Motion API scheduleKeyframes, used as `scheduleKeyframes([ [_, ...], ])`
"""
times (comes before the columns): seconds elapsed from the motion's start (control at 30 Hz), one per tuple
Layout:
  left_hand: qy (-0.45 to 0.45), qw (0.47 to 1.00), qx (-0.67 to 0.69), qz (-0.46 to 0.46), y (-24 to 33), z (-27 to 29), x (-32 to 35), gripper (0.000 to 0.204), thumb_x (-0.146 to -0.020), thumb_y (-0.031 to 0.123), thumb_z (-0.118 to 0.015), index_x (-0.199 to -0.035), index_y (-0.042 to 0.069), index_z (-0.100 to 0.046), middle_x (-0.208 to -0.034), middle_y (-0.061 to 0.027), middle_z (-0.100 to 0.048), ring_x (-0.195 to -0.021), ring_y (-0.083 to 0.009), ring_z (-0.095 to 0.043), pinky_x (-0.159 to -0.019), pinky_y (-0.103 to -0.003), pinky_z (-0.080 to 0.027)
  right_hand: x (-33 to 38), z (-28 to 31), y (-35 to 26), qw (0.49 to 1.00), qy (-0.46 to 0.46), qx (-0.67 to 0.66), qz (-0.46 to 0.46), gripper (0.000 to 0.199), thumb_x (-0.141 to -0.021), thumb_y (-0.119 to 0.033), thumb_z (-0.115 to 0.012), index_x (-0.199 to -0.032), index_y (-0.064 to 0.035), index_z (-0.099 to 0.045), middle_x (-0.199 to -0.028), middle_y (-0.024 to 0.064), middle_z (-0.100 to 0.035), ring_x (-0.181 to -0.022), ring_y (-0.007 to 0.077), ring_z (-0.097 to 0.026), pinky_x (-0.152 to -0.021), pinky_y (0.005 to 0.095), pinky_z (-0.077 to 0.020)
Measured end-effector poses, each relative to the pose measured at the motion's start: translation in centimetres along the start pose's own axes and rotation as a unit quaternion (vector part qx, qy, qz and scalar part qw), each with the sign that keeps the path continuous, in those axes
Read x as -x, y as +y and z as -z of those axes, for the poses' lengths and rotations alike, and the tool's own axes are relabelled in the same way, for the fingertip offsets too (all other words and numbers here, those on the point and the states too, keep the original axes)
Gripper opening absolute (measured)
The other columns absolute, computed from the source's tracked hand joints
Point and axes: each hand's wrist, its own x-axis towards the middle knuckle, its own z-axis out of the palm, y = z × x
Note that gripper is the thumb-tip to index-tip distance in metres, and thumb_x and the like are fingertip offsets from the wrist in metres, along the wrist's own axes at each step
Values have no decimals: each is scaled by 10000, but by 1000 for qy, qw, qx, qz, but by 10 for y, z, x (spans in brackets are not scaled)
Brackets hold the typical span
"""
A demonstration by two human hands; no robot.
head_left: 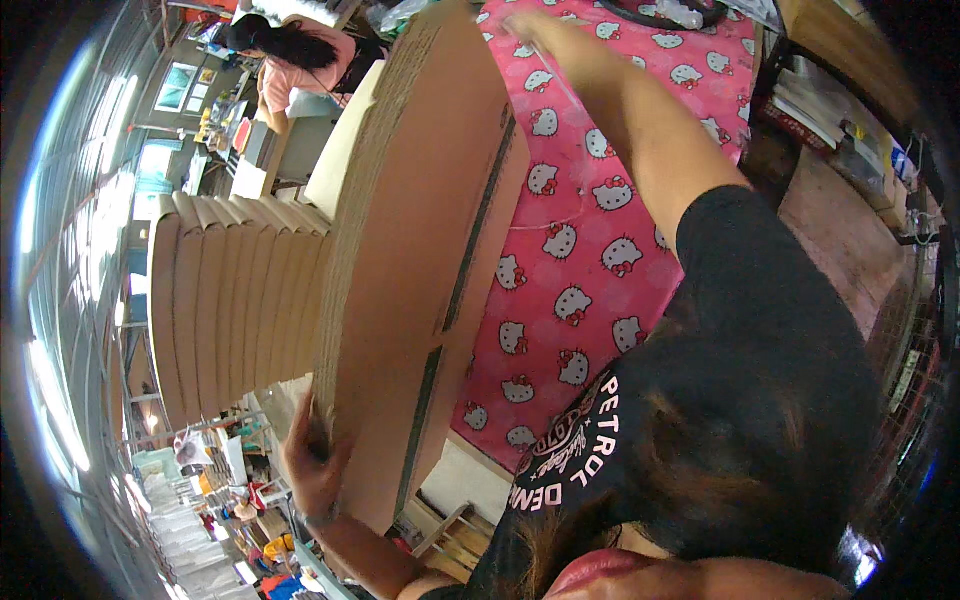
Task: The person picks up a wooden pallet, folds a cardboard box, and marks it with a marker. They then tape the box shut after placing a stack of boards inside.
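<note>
A thick bundle of flat corrugated cardboard sheets (430, 230) stands on edge in front of me, its brown face crossed by dark stripes. My left hand (318, 462) grips the near lower corner, thumb on one side and fingers on the other. At the far end, my right hand (524, 30) reaches out beside the top of the bundle over a pink cloth. That hand is small and blurred, so its fingers cannot be made out. A thin pale string (578, 195) hangs along my right forearm and trails over the cloth.
The pink cartoon-cat cloth (573, 305) covers the table beside the bundle. A row of folded cardboard pieces (235, 300) stands left of it. Another person (300, 65) works at the far left. Shelves with papers (805, 105) are at the right, a wooden frame (460, 540) below.
</note>
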Motion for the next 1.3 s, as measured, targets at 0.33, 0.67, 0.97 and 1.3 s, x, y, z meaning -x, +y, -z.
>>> scheduleKeyframes([
  [0.33, 210, 973, 46, 79, -101, 102, 144, 669, -730, 174, -722, -1293, -36, -426, -1146, -187, -576, -1052, -293, -563, -903, -384, -428, 101, -9, 77, 927, 240, -167, -235, 198, -794, -227, -551, -836, -57, -643, -695, 102, -531, -595, 217, -478, -576, 375, -346],
  [0.67, 75, 967, -222, 100, -44, 26, 165, 554, -750, 159, -682, -1221, -30, -460, -1056, -192, -551, -987, -355, -548, -843, -417, -433, 38, 172, -274, 963, 45, -32, 264, 319, -850, -303, -489, -771, -49, -664, -679, 99, -652, -712, 212, -628, -711, 375, -469],
  [0.97, 90, 927, -365, -12, 35, -121, 153, 499, -713, 89, -616, -1165, -7, -426, -947, -190, -448, -888, -408, -485, -749, -480, -408, 216, 174, -392, 953, -92, 65, 282, 401, -958, -330, -378, -1082, -28, -613, -1064, 141, -617, -1005, 275, -550, -897, 422, -410],
  [1.3, -14, 979, -174, 104, 38, -191, 179, 712, -652, 69, -686, -1293, 32, -378, -1240, -224, -495, -1104, -415, -497, -891, -443, -431, 228, 26, -384, 567, -242, 413, 670, 237, -871, -207, -480, -1002, -59, -612, -965, 148, -635, -886, 314, -608, -751, 436, -492],
])
